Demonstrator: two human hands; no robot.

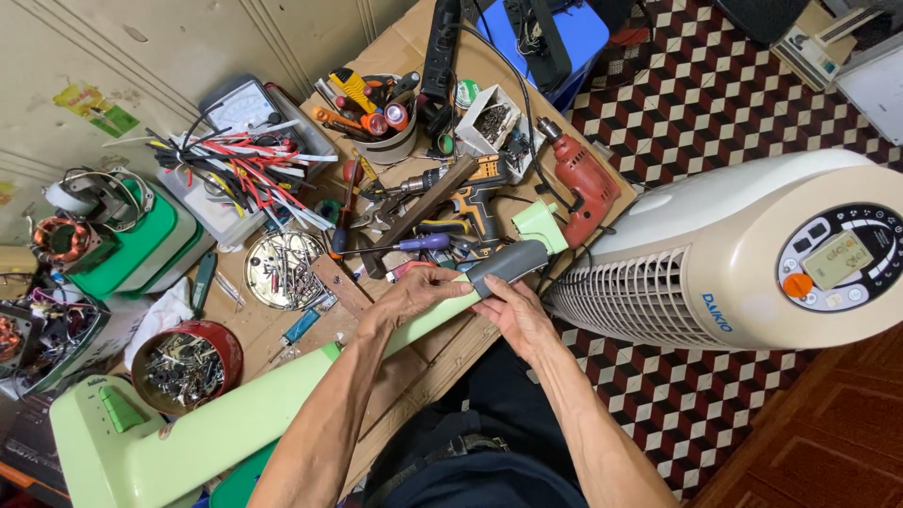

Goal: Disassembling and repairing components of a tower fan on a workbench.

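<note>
Both hands on the pale green fan pole (282,395), lying diagonal across the worktop's (414,362) near edge, base end down by the near-left corner, grey cap (508,263) end up toward the right edge. Left hand (419,293) wrapped over the pole just below the cap, grip closed round it. Right hand (515,315) cupped under the cap from the near side, fingers (489,285) pressed on it, grip clamped on the cap as far as visible.

Rest of the worktop is packed: orange cordless drill (475,202) and blue-handled screwdriver (419,243) just beyond the hands, red corded drill (585,179) near the right edge, round tin of screws (280,270) mid-worktop, red bowl of small metal bits (188,362) by the left edge. White tower fan (752,254) lying on the floor off the right edge.

Imo for working that cap: keep the left hand as anchor so the pole can't roll, thumb pressure even on both sides, no yanking, plastic clips prob brittle. Screwdriver is close enough to grab w/o letting go of the pole.
</note>
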